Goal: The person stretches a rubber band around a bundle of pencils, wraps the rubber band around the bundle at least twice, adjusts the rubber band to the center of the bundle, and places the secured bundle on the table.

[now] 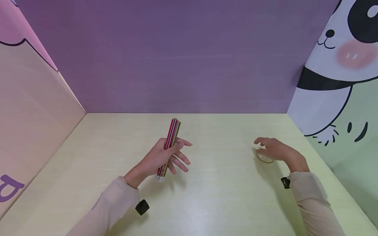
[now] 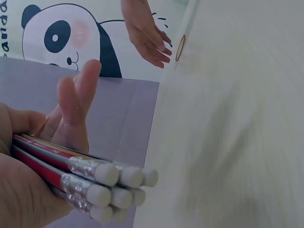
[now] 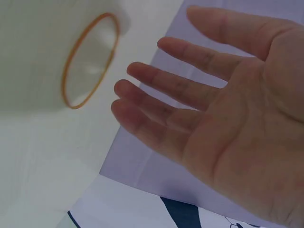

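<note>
My left hand (image 1: 157, 156) holds a bundle of several pencils (image 1: 172, 132) between thumb and palm, with the other fingers spread out past them. In the left wrist view, the white erasers (image 2: 107, 173) in silver ferrules point toward the table; red, black and yellow stripes show on the barrels. Over the right part of the table hovers my right hand (image 1: 274, 150), its fingers relaxed and holding nothing. Just under its fingertips a thin yellow-orange rubber band (image 1: 265, 162) lies on the table. In the right wrist view this band (image 3: 66, 76) forms a long oval, apart from the fingers.
The pale wooden table (image 1: 212, 196) meets a purple back wall (image 1: 189, 65). A pinkish panel (image 1: 35, 108) stands along the left, and a panda-print panel (image 1: 354, 108) along the right, near my right arm. Each cuff carries a small black block (image 1: 142, 207).
</note>
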Motion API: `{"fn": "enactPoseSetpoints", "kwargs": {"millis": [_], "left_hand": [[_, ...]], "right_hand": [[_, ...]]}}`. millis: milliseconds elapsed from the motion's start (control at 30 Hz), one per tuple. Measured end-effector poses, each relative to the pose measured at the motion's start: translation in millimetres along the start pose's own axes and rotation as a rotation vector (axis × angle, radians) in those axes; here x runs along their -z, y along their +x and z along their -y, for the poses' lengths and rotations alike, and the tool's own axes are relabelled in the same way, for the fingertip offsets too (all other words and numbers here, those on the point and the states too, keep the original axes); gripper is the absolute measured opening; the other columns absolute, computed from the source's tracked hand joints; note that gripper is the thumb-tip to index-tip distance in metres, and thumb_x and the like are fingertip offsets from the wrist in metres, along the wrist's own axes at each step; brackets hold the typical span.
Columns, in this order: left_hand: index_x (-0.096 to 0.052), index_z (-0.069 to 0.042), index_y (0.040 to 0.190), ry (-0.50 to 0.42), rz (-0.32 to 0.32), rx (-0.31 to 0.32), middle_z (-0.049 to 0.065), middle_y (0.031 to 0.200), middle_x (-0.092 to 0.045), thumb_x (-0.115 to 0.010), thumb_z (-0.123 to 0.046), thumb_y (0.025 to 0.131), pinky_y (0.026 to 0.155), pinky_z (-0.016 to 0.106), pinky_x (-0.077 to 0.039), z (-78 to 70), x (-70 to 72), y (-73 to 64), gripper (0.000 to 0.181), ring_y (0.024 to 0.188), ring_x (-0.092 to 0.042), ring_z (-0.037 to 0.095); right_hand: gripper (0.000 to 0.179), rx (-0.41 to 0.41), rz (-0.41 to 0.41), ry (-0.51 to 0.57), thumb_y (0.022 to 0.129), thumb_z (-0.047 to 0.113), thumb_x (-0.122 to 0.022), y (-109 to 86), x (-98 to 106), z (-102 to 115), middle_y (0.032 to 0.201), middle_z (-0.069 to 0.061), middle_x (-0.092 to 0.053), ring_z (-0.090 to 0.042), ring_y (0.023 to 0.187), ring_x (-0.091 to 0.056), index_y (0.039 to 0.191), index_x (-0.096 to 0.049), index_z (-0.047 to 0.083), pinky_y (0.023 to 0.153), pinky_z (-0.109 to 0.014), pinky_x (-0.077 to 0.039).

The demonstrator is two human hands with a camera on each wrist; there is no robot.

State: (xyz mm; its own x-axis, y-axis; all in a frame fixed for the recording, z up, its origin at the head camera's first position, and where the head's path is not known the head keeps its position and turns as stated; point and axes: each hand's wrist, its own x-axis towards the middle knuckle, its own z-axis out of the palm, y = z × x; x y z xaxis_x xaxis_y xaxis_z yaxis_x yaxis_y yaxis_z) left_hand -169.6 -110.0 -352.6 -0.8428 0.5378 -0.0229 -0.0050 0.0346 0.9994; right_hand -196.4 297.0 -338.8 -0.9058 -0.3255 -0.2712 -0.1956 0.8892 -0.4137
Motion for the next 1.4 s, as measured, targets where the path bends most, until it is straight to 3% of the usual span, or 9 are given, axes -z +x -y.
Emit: {"fn": "enactPoseSetpoints", "kwargs": {"millis": [133,367,667,967,1067,1200,1400], "left_hand": [[-0.057,-0.004,0.132,-0.081,0.036,0.018,0.023,0.091,-0.073,-0.050,-0.032,0.106,0.046,0.029,-0.053,3.1,-0.8,0.9,0.039,0.077,-0.073,0.041],[-0.056,-0.004,0.133,-0.191,0.085,0.035,0.020,0.088,-0.073,-0.050,-0.030,0.105,0.049,0.032,-0.055,6.2,-3.8,0.4,0.038,0.073,-0.073,0.036],[-0.055,-0.003,0.133,-0.251,0.111,0.059,0.018,0.086,-0.073,-0.050,-0.028,0.105,0.050,0.033,-0.056,11.7,-8.6,3.5,0.038,0.068,-0.073,0.030],[-0.057,-0.003,0.130,-0.249,0.069,0.064,0.017,0.083,-0.073,-0.052,-0.029,0.104,0.055,0.035,-0.057,14.6,-10.0,4.0,0.037,0.068,-0.073,0.031],[-0.058,-0.003,0.130,-0.259,0.043,0.068,0.016,0.081,-0.072,-0.053,-0.031,0.104,0.057,0.035,-0.058,15.5,-10.1,4.1,0.038,0.069,-0.073,0.031],[-0.058,-0.004,0.129,-0.291,0.021,0.085,0.013,0.079,-0.072,-0.053,-0.034,0.104,0.058,0.034,-0.058,17.2,-9.5,4.8,0.039,0.068,-0.073,0.028],[-0.059,-0.007,0.128,-0.301,-0.012,0.123,0.012,0.080,-0.072,-0.055,-0.038,0.102,0.060,0.034,-0.058,19.1,-7.4,5.7,0.041,0.069,-0.072,0.027]], "right_hand": [[0.043,-0.020,-0.011,-0.027,0.094,0.011,-0.054,3.2,-4,-5,0.122,-0.035,-0.055,-0.048,0.114,-0.054,0.131,-0.049,-0.010,0.089,-0.055,-0.048],[0.033,-0.021,-0.085,-0.072,0.086,0.003,-0.056,6.9,-7,-16,0.110,-0.035,-0.058,-0.047,0.102,-0.057,0.114,-0.055,-0.015,0.085,-0.055,-0.048],[0.011,-0.182,-0.082,-0.109,0.090,0.002,-0.053,10.3,-9,-33,0.094,-0.019,-0.061,-0.028,0.080,-0.055,0.095,-0.059,-0.006,0.072,-0.041,-0.048],[0.010,-0.118,-0.057,-0.135,0.089,0.001,-0.044,11.4,-9,-35,0.080,-0.012,-0.051,-0.024,0.073,-0.046,0.084,-0.053,-0.002,0.068,-0.034,-0.039],[0.011,-0.082,-0.052,-0.080,0.094,0.004,-0.040,10.6,-8,-37,0.080,-0.010,-0.047,-0.023,0.074,-0.044,0.086,-0.046,0.001,0.067,-0.034,-0.036],[0.009,-0.028,-0.091,0.090,0.100,0.006,-0.039,8.0,-5,-42,0.083,-0.008,-0.051,-0.021,0.075,-0.046,0.093,-0.043,0.001,0.068,-0.033,-0.037],[0.016,0.037,-0.182,0.272,0.105,0.008,-0.043,9.2,-2,-46,0.068,-0.002,-0.047,-0.016,0.063,-0.045,0.106,-0.047,-0.007,0.061,-0.030,-0.039]]}}
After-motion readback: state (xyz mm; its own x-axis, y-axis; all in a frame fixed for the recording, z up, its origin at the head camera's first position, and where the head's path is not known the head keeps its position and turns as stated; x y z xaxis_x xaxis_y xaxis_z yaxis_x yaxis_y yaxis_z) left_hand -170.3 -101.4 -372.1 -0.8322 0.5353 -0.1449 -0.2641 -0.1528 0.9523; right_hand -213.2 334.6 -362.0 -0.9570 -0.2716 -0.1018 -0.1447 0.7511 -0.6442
